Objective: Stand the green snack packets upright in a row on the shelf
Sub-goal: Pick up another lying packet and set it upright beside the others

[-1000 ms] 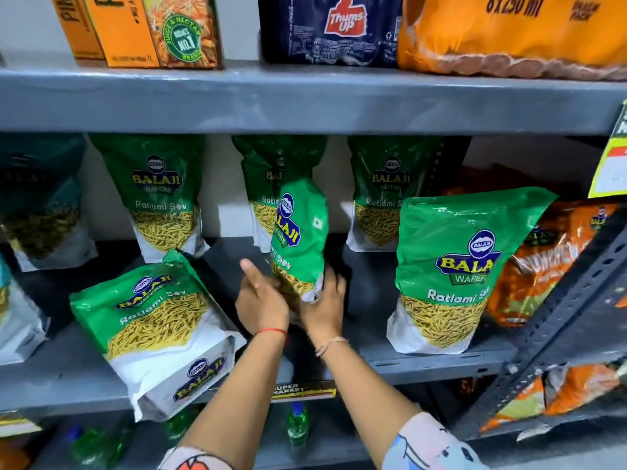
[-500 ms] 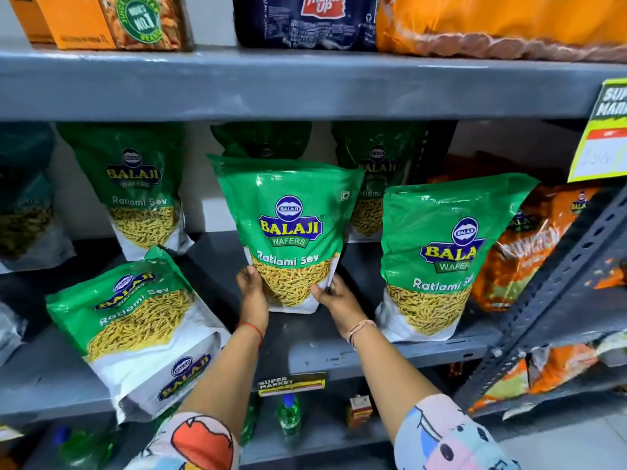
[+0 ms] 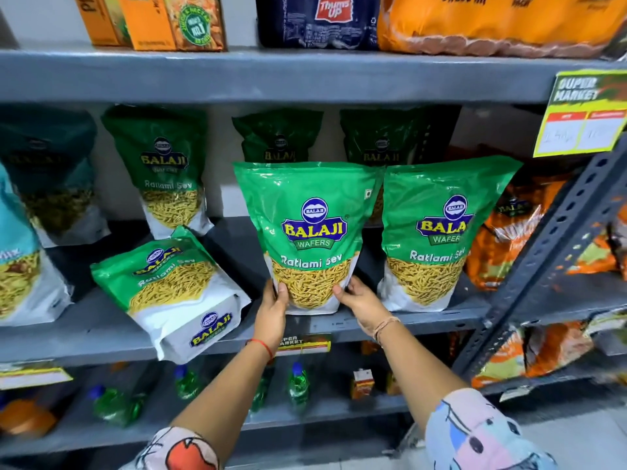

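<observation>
The Ratlami Sev packet stands upright at the front of the grey middle shelf, just beside a second upright packet on its right. The left hand and right hand each grip a bottom corner, thumbs on its front.

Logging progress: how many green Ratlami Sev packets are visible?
6 Ratlami Sev packets: front centre, front right, lying front left, three standing at back; more may be hidden behind.
</observation>
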### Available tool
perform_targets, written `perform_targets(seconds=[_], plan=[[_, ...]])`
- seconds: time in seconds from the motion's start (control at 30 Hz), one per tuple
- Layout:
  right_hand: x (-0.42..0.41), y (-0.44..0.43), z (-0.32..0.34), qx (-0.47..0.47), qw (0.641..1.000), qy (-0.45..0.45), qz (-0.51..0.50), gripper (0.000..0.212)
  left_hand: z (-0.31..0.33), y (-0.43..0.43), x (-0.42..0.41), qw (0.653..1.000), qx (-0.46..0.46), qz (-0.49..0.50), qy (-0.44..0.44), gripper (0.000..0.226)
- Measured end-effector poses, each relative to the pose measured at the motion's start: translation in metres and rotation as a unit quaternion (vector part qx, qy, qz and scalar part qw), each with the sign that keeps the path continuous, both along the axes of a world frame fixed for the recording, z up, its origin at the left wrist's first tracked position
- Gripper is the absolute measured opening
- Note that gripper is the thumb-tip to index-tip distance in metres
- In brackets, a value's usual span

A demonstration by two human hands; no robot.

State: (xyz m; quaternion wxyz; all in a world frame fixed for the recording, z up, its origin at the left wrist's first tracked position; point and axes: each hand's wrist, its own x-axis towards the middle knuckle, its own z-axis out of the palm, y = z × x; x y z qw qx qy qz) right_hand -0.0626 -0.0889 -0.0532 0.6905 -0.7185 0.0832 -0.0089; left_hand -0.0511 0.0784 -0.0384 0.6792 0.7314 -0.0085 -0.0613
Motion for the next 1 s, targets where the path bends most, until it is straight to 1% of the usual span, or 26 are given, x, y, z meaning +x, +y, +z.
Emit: perform_targets(seconds=[0.17, 0.33, 0.37, 0.43, 0.5, 0.53, 0.57, 0.6, 0.63, 0.67, 0.73, 0.77, 0.8, 0.83, 0.87, 0.9, 0.93, 0.97, 1.0], plan=[[0.0, 0.0, 0.004, 0.0, 1.0, 0.001, 0.003, 0.04, 0.003, 0.0, -0.002, 1.0, 0.003, -0.004, 0.008, 0.048], [0.001, 0.0, 0.001, 0.001, 1.0, -0.006, 0.012, 0.027, 0.002, 0.001, -0.005, 1.0, -0.002, 0.001, 0.016, 0.049], [0.0, 0.001, 0.0, -0.001, 1.0, -0.009, 0.002, 0.027, 0.003, 0.001, -0.005, 1.0, 0.0, 0.0, 0.024, 0.051], [-0.003, 0.001, -0.003, 0.0, 0.999, -0.032, -0.018, 0.038, 0.006, 0.004, -0.009, 1.0, 0.02, 0.006, 0.021, 0.053], [-0.016, 0.009, -0.004, 0.012, 0.997, -0.067, -0.038, 0.05, 0.011, 0.015, -0.026, 0.998, 0.043, 0.03, -0.025, 0.051], [-0.027, 0.012, -0.005, 0.006, 0.993, -0.084, -0.082, 0.051, 0.013, 0.019, -0.039, 0.996, 0.042, 0.038, -0.065, 0.047], [-0.04, 0.015, -0.007, -0.03, 0.982, -0.104, -0.156, 0.047, 0.02, 0.024, -0.053, 0.993, 0.031, 0.049, -0.102, 0.043], [-0.053, 0.027, -0.006, -0.077, 0.958, -0.151, -0.23, 0.04, 0.025, 0.036, -0.065, 0.988, 0.015, 0.07, -0.138, 0.039], [-0.062, 0.045, 0.002, -0.126, 0.931, -0.208, -0.273, 0.04, 0.034, 0.054, -0.071, 0.98, 0.002, 0.107, -0.169, 0.038], [-0.068, 0.063, 0.013, -0.149, 0.91, -0.273, -0.275, 0.041, 0.041, 0.071, -0.073, 0.968, 0.0, 0.155, -0.196, 0.039], [-0.058, 0.105, 0.039, -0.166, 0.893, -0.367, -0.201, 0.034, 0.053, 0.112, -0.061, 0.942, 0.038, 0.247, -0.224, 0.042], [-0.048, 0.125, 0.051, -0.174, 0.896, -0.378, -0.152, 0.031, 0.055, 0.133, -0.049, 0.933, 0.076, 0.282, -0.211, 0.041], [-0.034, 0.146, 0.064, -0.18, 0.91, -0.356, -0.113, 0.032, 0.056, 0.155, -0.034, 0.93, 0.12, 0.304, -0.169, 0.04], [-0.016, 0.163, 0.073, -0.19, 0.929, -0.307, -0.082, 0.036, 0.051, 0.174, -0.018, 0.936, 0.148, 0.305, -0.091, 0.041], [0.007, 0.177, 0.08, -0.215, 0.945, -0.24, -0.052, 0.04, 0.049, 0.191, -0.003, 0.95, 0.145, 0.276, 0.006, 0.049], [0.03, 0.187, 0.085, -0.248, 0.957, -0.148, -0.018, 0.042, 0.046, 0.203, 0.007, 0.965, 0.107, 0.216, 0.1, 0.059], [0.049, 0.194, 0.086, -0.28, 0.958, -0.061, 0.016, 0.044, 0.043, 0.211, 0.014, 0.972, 0.039, 0.143, 0.18, 0.065], [0.067, 0.199, 0.089, -0.303, 0.952, 0.01, 0.047, 0.044, 0.041, 0.217, 0.022, 0.968, -0.025, 0.074, 0.238, 0.06], [0.081, 0.199, 0.088, -0.302, 0.948, 0.064, 0.076, 0.043, 0.039, 0.218, 0.026, 0.961, -0.066, 0.03, 0.268, 0.047]])
